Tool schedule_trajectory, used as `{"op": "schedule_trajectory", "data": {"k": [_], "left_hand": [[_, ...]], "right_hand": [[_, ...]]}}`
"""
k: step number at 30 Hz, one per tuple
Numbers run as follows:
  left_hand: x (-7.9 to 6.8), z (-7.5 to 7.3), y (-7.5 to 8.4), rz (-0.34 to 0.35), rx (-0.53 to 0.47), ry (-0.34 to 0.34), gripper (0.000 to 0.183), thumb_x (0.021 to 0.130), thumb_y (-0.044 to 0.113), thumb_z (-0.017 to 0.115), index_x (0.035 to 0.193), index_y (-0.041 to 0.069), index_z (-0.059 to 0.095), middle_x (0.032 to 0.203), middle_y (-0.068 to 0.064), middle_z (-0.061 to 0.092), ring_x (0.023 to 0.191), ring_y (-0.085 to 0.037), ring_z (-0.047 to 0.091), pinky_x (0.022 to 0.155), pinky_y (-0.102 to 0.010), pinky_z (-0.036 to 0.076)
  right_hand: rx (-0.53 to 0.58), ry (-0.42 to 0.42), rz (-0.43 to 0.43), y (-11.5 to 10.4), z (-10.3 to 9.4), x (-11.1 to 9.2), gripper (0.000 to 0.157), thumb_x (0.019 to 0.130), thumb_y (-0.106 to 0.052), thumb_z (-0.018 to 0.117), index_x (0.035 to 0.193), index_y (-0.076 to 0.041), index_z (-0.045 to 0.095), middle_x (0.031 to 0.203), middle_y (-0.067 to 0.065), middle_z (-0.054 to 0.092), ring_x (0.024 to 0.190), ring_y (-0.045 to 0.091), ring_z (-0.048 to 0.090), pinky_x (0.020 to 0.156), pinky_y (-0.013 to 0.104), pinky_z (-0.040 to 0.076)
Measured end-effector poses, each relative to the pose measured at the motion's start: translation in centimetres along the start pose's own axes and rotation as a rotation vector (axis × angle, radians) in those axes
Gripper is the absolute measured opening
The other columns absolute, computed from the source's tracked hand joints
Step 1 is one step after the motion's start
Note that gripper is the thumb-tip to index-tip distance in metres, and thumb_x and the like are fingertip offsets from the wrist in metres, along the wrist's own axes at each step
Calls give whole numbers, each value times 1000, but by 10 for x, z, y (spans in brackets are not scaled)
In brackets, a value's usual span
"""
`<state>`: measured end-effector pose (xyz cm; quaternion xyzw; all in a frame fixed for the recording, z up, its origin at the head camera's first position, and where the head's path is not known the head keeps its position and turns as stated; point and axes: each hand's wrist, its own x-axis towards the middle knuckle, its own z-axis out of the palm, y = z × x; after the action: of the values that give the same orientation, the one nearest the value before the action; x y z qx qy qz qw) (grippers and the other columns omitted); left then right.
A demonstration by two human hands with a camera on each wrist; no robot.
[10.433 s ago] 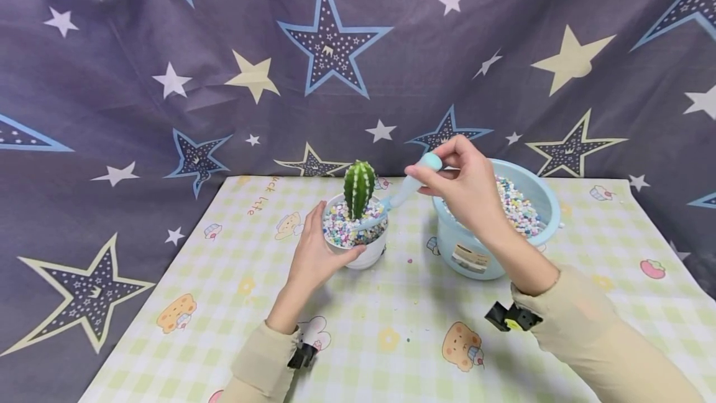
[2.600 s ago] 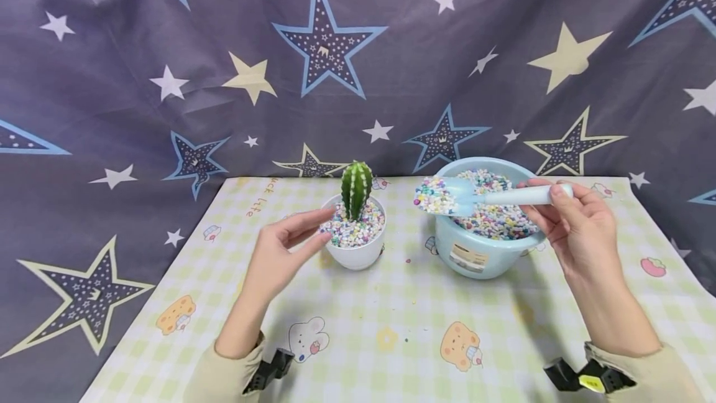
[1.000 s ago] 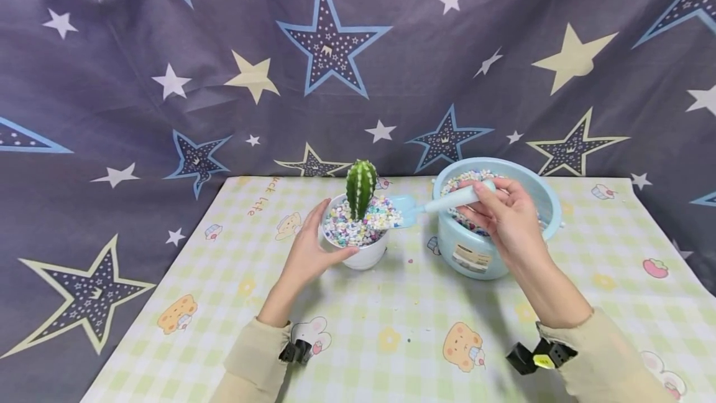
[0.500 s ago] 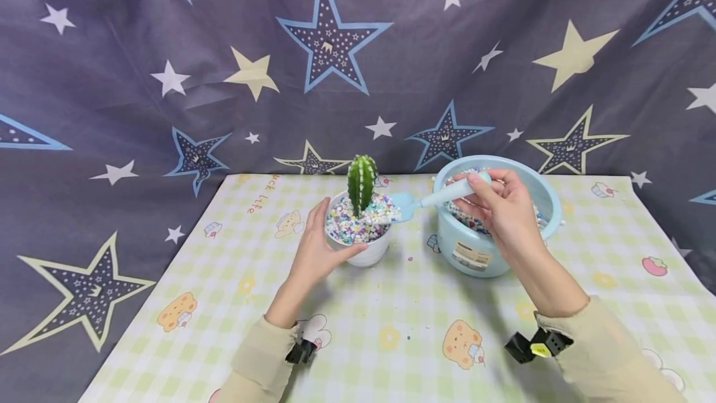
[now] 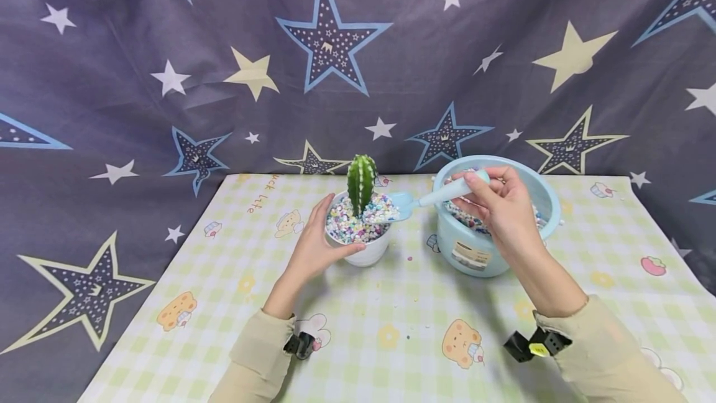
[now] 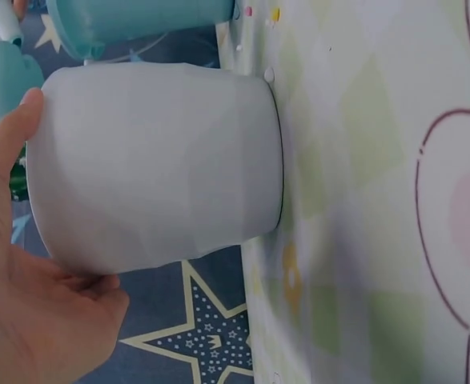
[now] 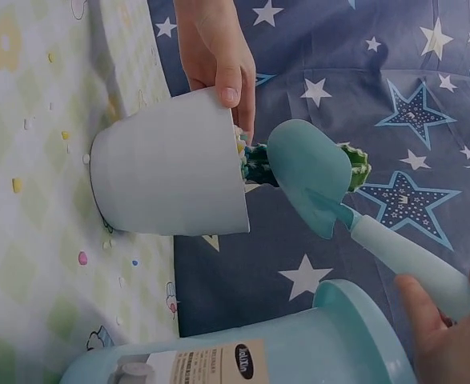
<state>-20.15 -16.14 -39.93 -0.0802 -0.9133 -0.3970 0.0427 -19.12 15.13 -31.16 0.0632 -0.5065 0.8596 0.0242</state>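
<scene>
A white flowerpot [image 5: 366, 257] full of coloured pebbles stands on the table with a green cactus [image 5: 361, 182] upright in it. My left hand [image 5: 316, 244] holds the pot at its rim, thumb on the near side and fingers round the left. My right hand [image 5: 506, 204] grips the handle of a light blue trowel [image 5: 442, 194] between thumb and fingers. Pebbles lie on the trowel's blade, which is over the pot's right rim, close beside the cactus. In the right wrist view, the underside of the trowel [image 7: 307, 164] hides part of the cactus.
Right of the pot stands a light blue bucket [image 5: 467, 257] with more pebbles inside, partly behind my right hand. A few stray pebbles [image 5: 410, 259] are scattered on the checked tablecloth [image 5: 403, 365]. A starry curtain [image 5: 212, 36] hangs behind the table.
The loaded trowel has come left from over the bucket to the pot, and my left hand has taken hold of the pot. In the last half second almost nothing moves.
</scene>
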Motion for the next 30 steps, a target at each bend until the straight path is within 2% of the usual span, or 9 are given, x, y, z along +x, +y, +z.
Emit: {"op": "schedule_trajectory", "data": {"k": [6,16,20,26,30], "left_hand": [[-1,3,3,-1,11,27,120,70,50,88,161,17,16,165,-12,23,148,-38,32,120,-60,29],[-6,9,11,-49,22,86,122,69,52,87,160,13,17,164,-12,24,147,-38,35,120,-55,32],[-5,8,9,-49,30,60,123,69,53,87,161,13,15,165,-12,22,147,-39,34,120,-55,31],[3,-2,-1,-2,15,-27,122,70,51,87,161,18,13,167,-12,19,149,-40,31,119,-62,28],[5,-5,-6,21,5,-47,119,71,49,87,161,21,15,167,-9,19,150,-38,28,120,-63,25]], "right_hand": [[5,3,-16,-2,0,-2,23,96,-7,64,105,-6,42,93,4,79,84,12,77,79,30,62],[-14,-22,-50,-4,2,-2,24,95,-6,65,106,-4,43,91,3,78,83,13,77,78,32,62],[-55,-21,-56,-4,3,-3,23,96,-9,65,106,-6,44,92,2,78,82,11,76,78,31,62],[-82,-41,-74,-2,5,-4,21,96,-8,63,105,-5,45,93,2,78,79,11,76,78,31,62],[-108,-41,-68,-3,7,-4,22,96,-9,65,105,-6,45,93,1,78,80,10,76,79,31,62]]}}
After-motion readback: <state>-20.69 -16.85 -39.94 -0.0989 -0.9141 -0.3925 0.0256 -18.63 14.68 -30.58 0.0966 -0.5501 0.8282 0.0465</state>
